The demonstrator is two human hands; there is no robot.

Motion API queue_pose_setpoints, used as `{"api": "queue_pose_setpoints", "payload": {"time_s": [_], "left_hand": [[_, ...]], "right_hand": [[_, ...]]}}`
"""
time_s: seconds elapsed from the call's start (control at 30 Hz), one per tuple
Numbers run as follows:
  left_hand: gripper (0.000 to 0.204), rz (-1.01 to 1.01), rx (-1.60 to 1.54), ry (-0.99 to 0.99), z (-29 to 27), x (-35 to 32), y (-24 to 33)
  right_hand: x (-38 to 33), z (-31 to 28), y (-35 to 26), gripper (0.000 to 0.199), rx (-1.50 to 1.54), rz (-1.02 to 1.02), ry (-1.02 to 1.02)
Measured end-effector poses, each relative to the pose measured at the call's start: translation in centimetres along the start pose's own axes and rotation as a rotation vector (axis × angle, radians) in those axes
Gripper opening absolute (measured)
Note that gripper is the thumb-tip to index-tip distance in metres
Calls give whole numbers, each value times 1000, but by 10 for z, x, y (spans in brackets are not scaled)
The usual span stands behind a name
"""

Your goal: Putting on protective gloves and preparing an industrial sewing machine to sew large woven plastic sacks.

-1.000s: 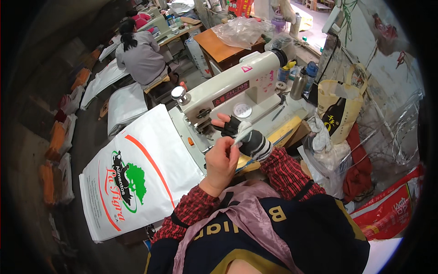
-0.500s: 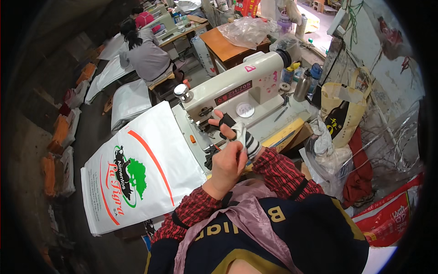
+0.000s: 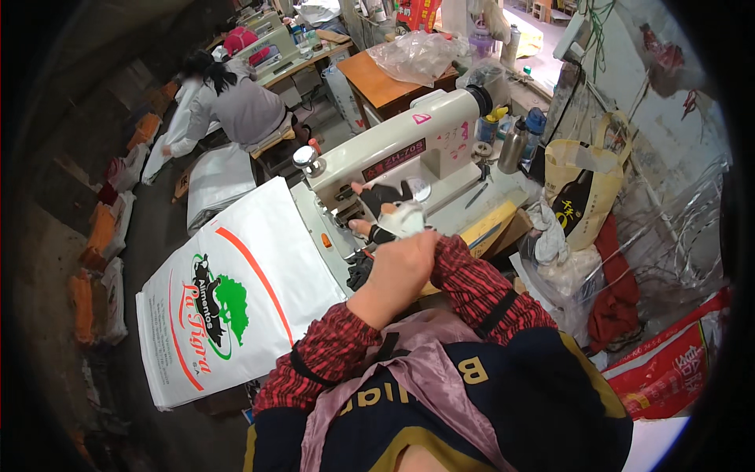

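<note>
My left hand is closed at my right wrist, pinching the white cuff of a glove. Black material covers part of my right hand, and bare fingertips stick out from it, spread apart with nothing between them. My right hand is just in front of a cream sewing machine, near its needle end. Left of the machine, a stack of white printed sacks with a green tree and red lines lies flat, touched by neither hand. My left fingertips are hidden behind the back of that hand.
A steel bottle, a blue bottle and a yellow wooden strip are on the right side. A beige tote bag hangs beyond. Another person sits at the upper left, handling white sacks.
My left hand has moved up and right over the right wrist, covering the striped cuff. My right hand has turned and its fingers have shifted. The other person now reaches left.
</note>
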State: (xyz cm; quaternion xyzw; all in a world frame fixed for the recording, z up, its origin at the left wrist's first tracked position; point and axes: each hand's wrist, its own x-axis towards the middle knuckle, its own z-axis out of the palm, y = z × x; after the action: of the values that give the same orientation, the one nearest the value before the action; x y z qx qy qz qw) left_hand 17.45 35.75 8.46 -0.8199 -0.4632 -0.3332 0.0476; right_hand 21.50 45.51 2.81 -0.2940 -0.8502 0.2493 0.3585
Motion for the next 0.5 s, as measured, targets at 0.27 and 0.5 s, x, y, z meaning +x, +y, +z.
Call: {"api": "queue_pose_setpoints", "payload": {"time_s": [0.27, 0.5], "left_hand": [[29, -127, -49, 273, -4, -24, -4], [18, -164, -55, 349, -9, -16, -3]], "right_hand": [[10, -37, -34, 64, 1945, 368, 78], [5, -38, -26, 62, 2172, 319, 110]]}}
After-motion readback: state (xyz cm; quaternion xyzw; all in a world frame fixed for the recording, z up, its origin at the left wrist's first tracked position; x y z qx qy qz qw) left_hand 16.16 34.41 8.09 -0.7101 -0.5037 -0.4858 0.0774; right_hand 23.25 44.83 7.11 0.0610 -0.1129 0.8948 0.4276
